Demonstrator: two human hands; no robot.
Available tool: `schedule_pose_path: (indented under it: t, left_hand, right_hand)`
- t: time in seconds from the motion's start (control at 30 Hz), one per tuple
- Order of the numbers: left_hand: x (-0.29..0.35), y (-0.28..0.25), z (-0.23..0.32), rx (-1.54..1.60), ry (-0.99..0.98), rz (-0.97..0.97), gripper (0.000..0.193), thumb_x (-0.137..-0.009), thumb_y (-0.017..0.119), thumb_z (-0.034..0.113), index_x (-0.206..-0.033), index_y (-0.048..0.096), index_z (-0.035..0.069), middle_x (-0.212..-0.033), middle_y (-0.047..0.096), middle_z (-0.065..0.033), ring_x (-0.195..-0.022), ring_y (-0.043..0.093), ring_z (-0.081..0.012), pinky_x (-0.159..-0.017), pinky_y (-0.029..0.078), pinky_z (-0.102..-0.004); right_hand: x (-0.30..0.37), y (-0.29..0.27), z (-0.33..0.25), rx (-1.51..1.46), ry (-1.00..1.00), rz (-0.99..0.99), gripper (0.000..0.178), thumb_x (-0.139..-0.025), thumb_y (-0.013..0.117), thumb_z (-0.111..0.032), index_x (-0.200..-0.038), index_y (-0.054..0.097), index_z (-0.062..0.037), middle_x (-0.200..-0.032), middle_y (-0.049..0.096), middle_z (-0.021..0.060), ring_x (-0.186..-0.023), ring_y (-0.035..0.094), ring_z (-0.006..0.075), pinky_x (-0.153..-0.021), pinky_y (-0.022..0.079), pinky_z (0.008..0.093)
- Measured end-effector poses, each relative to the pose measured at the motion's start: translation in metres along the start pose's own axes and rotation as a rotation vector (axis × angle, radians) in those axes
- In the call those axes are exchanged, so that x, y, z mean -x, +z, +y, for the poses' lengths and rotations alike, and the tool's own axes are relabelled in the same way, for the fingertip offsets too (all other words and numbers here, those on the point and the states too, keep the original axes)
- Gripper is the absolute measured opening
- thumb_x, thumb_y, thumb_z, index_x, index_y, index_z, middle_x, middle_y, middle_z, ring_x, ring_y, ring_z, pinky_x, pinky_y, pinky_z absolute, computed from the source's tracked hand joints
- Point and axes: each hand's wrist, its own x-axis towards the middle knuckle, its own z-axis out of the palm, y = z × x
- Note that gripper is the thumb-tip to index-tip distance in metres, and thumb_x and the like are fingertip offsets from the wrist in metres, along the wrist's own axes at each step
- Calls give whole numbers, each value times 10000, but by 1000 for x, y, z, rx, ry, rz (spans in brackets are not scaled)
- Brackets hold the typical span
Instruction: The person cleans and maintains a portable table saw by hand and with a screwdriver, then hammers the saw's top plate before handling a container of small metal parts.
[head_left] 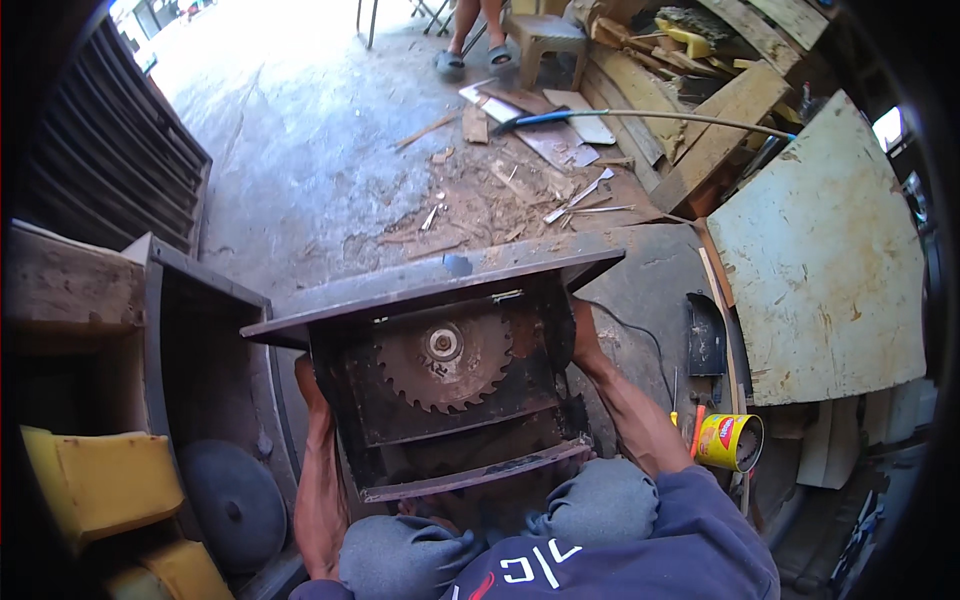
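A table saw (345,400) with a dark metal box frame is tipped so its open inside faces me. Its toothed circular blade (470,375) is brownish and fixed at the centre by a nut and washer. The flat top plate (420,285) runs along the far side. My left hand (306,378) grips the left side of the frame just under the plate. On the opposite side my right hand (587,335) holds the frame. Most fingers of both hands are hidden behind the metal. The near rim lies close to my knees.
A yellow tin (722,441), a screwdriver (674,418) and a black tray-like part (706,335) lie to the right, near a cable (655,345). A pale board (825,270) leans there. Scrap wood (720,110) fills the far right; a person's feet (475,58) stand beyond. A metal cabinet (215,300) is left.
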Motion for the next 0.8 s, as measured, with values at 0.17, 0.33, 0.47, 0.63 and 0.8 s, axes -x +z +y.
schedule_pose_path:
  t: [0.17,0.33,0.47,0.63,0.8]
  left_hand:
    - [-12,-7,29,-294,108,-102,435,-920,629,379,-920,715,-47,-804,734,-125,-747,703,-217,-618,515,-400]
    - [14,-28,70,753,-660,-103,639,-967,528,567,-1262,556,1,-1162,661,-129,-991,645,-216,-768,555,-368]
    - [-67,-121,9,1030,-823,-442,723,-912,594,597,-1283,564,-23,-1028,684,-101,-957,686,-276,-866,589,-395]
    - [-46,-56,41,1061,-999,-389,758,-890,674,622,-1189,606,-71,-1136,715,-174,-933,719,-252,-752,620,-311]
    - [-29,-37,77,1168,-913,-500,578,-950,679,483,-1233,643,-19,-1158,721,-149,-982,731,-249,-902,622,-369]
  right_hand:
    - [-5,-3,16,115,165,24,503,-965,589,-452,-1114,710,13,-1053,743,172,-969,711,266,-833,544,408]
    - [22,-67,2,-470,504,59,642,-1029,452,-590,-1196,663,-8,-1114,709,145,-966,685,293,-834,543,425]
    - [-32,-87,-21,-696,726,65,597,-1012,480,-574,-1221,628,-34,-1056,668,136,-895,675,271,-745,549,410]
    - [-90,-117,-2,-274,793,-355,432,-979,585,-420,-1219,629,-64,-985,648,118,-755,666,244,-582,526,338]
    - [-139,-107,-3,55,792,-1085,109,-852,793,-144,-834,700,-91,-752,691,69,-518,556,140,-448,418,243]
